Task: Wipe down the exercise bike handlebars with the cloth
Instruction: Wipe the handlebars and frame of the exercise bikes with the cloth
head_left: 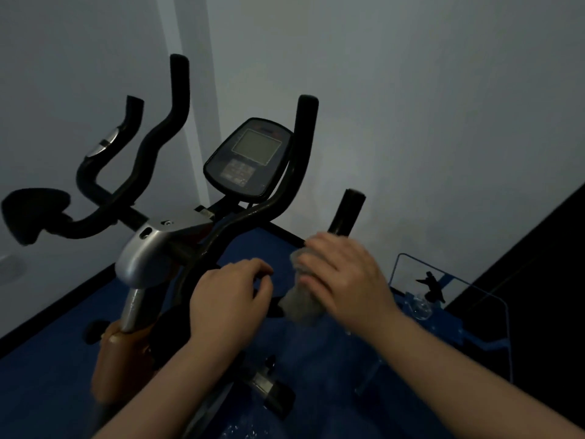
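The right hand (345, 274) gripped the grey cloth (304, 307) around the right handlebar (346, 213), below the console (250, 156); the left hand (231, 299) apparently clasped the bar beside it. Full-length strokes would clean best.

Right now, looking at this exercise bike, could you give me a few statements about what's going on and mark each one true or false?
1. The right hand holds a grey cloth against a handlebar. True.
2. The left hand holds the cloth. False: its fingers curl round a black bar, with no cloth in them.
3. The console sits between the upright handlebars. True.
4. The floor mat is red. False: it is blue.
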